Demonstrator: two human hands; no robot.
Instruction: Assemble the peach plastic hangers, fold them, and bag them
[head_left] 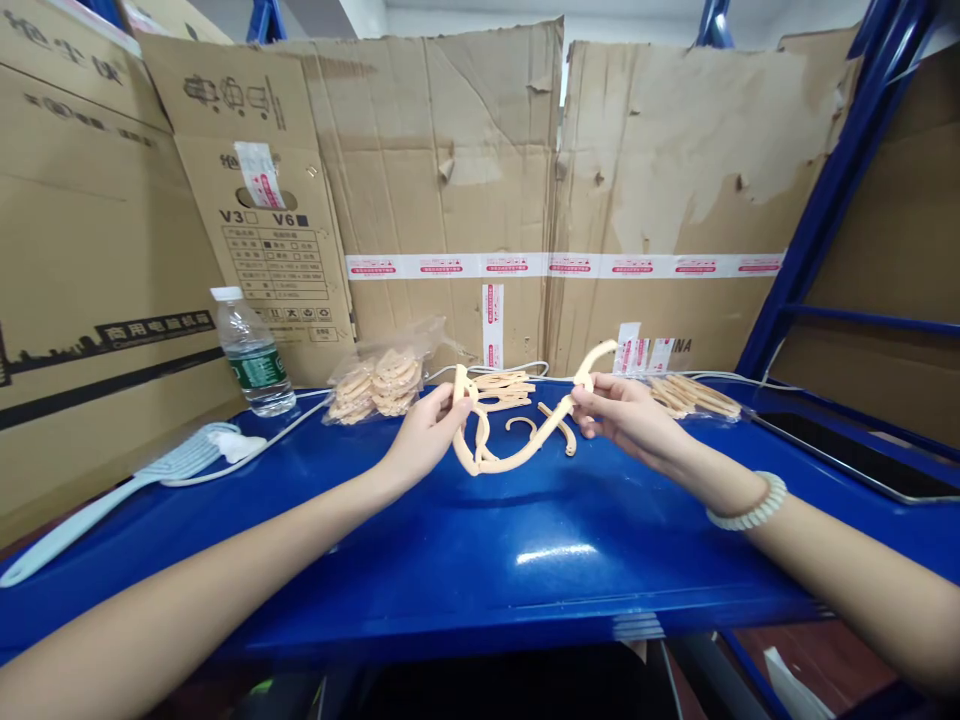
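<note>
Both of my hands hold a peach-coloured plastic folding hanger [525, 456] just above the blue tabletop. My left hand [424, 440] pinches its upright arm on the left. My right hand [626, 415] is closed around the other arm, near a curved end that sticks up past the fingers. Behind the hanger lie a loose small hook [517, 423] and a short curved arm piece [568, 438]. Farther back, several flat peach strips [506, 385] are piled together. Part of the hanger is covered by my fingers.
Clear bags of peach hanger parts [379, 385] and strips [697, 396] lie at the back. At left are a water bottle [255, 355] and a light-blue slotted paddle [176, 460]. A dark tablet-like device [862, 455] rests at right. Cardboard [450, 170] walls the back.
</note>
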